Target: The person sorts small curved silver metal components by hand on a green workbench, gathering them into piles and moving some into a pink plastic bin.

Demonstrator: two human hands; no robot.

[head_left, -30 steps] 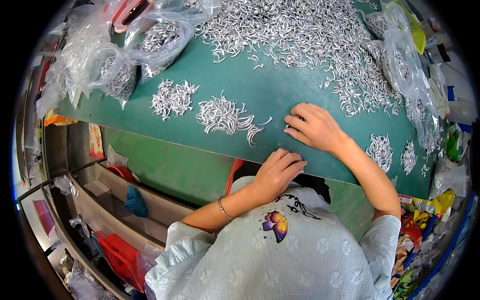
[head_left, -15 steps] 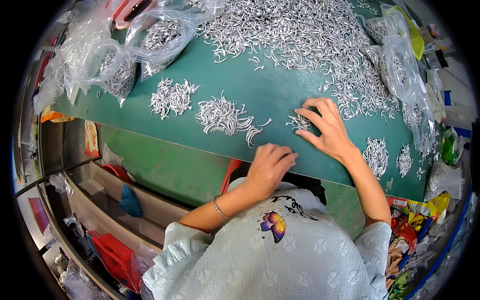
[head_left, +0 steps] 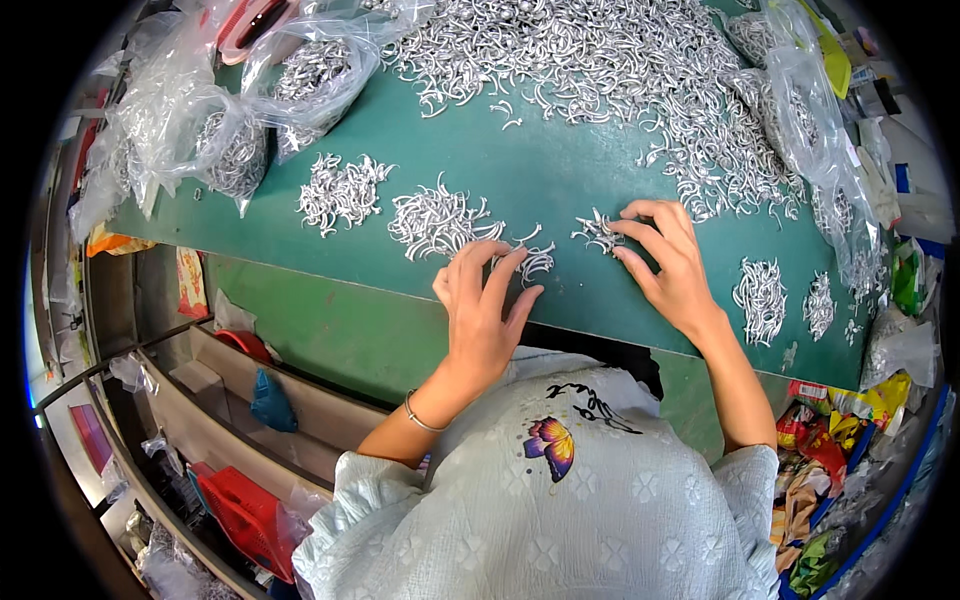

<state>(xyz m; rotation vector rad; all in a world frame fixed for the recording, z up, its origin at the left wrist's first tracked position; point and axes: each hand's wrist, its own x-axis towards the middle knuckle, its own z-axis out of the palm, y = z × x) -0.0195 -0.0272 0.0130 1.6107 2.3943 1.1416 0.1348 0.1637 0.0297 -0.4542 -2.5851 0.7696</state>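
My left hand [head_left: 482, 305] is at the near edge of a mid-size pile of small curved silver metal pieces [head_left: 435, 222]. Its fingers are spread and bent, the tips by a few pieces [head_left: 538, 260] at that pile's right end; its palm side is hidden. Across a gap, my right hand [head_left: 672, 268] is curved with thumb and fingers apart. Its fingertips touch the right side of a small cluster of the same pieces [head_left: 596, 232]. Neither hand visibly holds a piece. Another pile [head_left: 342, 192] lies farther left.
A large heap of the pieces [head_left: 590, 60] covers the far part of the green table [head_left: 480, 160]. Two smaller piles [head_left: 762, 302] lie at the right. Clear plastic bags [head_left: 235, 150] of pieces stand far left, more bags [head_left: 815, 150] at right. A red basket [head_left: 240, 515] is below left.
My left hand has moved left and away from me onto the pile's edge, its fingers spreading. My right hand has shifted slightly right, uncovering more of the small cluster.
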